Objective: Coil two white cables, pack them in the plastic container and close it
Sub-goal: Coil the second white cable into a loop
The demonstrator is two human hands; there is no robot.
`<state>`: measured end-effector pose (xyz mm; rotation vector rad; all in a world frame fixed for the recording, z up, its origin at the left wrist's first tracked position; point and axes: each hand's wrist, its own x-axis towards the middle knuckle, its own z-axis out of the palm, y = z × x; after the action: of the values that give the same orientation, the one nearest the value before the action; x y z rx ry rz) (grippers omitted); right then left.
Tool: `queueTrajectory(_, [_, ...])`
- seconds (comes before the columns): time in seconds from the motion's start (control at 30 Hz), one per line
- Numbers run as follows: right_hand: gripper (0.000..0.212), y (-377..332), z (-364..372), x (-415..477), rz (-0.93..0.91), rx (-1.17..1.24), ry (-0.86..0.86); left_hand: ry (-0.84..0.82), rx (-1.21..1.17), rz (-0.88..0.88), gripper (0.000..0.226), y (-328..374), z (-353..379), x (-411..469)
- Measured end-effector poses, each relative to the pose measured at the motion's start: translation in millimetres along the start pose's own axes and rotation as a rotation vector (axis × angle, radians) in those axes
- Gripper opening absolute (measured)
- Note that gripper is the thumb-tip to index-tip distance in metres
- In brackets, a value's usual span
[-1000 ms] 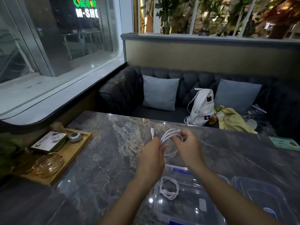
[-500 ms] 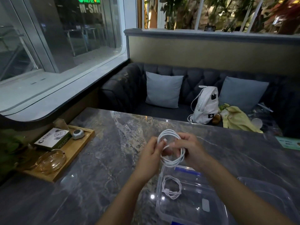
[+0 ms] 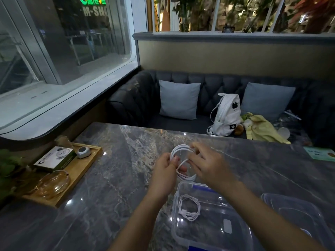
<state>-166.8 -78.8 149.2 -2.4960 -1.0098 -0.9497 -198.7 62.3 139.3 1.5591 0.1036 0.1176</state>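
Observation:
Both hands hold one white cable (image 3: 178, 150) as a round coil above the grey marble table (image 3: 112, 171). My left hand (image 3: 165, 168) pinches the coil's left side. My right hand (image 3: 208, 163) grips its right side, fingers curled over the loops. Just below, a clear plastic container (image 3: 176, 221) stands open near the table's front edge. A second white cable (image 3: 189, 209) lies coiled inside it at the left. A clear lid (image 3: 297, 212) lies to the container's right, partly hidden by my right forearm.
A wooden tray (image 3: 78, 171) at the table's left edge carries a small box (image 3: 55, 158), a small grey gadget (image 3: 83, 152) and an amber glass dish (image 3: 52, 183). A green card (image 3: 320, 153) lies at the right. Behind the table, a dark sofa holds cushions and a white backpack (image 3: 226, 115).
The loose cable end has been wound in and the loops are now one round coil. Both hands have come lower, closer to the open container.

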Motion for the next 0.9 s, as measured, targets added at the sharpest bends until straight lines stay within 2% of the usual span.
queueTrajectory(0.07, [0.002, -0.6, -1.1, -1.2, 0.046, 0.06, 0.068, -0.044, -0.057, -0.006, 0.019, 3.0, 1.2, -0.7])
queueTrajectory(0.2, [0.015, -3.5, -4.2, -1.8, 0.115, 0.201, 0.209, -0.108, -0.117, -0.004, 0.02, 6.6, 3.2, 1.3])
queueTrajectory(0.27, [0.009, -4.3, -4.6, -2.9, 0.199, 0.306, 0.251, -0.158, -0.165, -0.012, 0.019, 7.3, 2.9, 1.4])
queueTrajectory(0.43, [0.022, -7.2, -6.9, -0.8, 0.759, 0.893, 0.234, -0.183, -0.09, 0.04, 0.021, 4.8, 3.0, 0.5])
queueTrajectory(0.53, [0.011, -4.7, -5.0, 0.9, 0.904, 1.027, 0.208, -0.152, 0.014, 0.096, 0.026, 1.6, 4.6, 0.9])
queueTrajectory(0.63, [0.016, -4.6, -5.3, 1.9, 0.983, 1.151, 0.249, -0.141, 0.075, 0.087, 0.025, -1.5, 4.6, 0.9])
queueTrajectory(0.77, [0.015, -5.0, -7.6, 5.2, 0.969, 1.146, 0.271, -0.077, 0.296, 0.073, 0.022, -2.8, 5.7, 2.2])
queueTrajectory(0.9, [0.019, -9.4, -2.8, 2.6, 0.841, 0.958, 0.184, 0.128, 0.914, 0.131, 0.036, -4.2, 11.7, -2.3])
